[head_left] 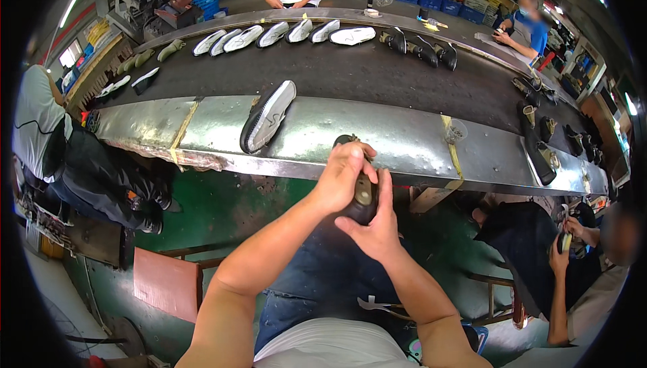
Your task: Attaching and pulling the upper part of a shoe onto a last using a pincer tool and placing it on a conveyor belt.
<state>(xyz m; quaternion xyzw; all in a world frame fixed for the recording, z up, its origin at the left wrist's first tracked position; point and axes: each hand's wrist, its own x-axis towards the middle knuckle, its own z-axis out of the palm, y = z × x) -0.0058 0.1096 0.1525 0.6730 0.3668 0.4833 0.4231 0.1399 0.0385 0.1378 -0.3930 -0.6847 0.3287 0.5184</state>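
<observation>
Above my lap, close to the metal edge of the bench, I hold a dark shoe with an olive part facing up. Around its far part my left hand is closed, its fingers bent over the top. My right hand grips the near end from the right, thumb on one side and fingers along the other. The shoe's middle is partly covered by my fingers. Left of my hands, a black and white shoe lies tilted on the metal edge. A hammer rests across my lap.
On the dark belt stands a row of white-soled shoes, with several black shoes further right. A clear cup sits on the metal edge. Co-workers are at left, across and right. A stool stands lower left.
</observation>
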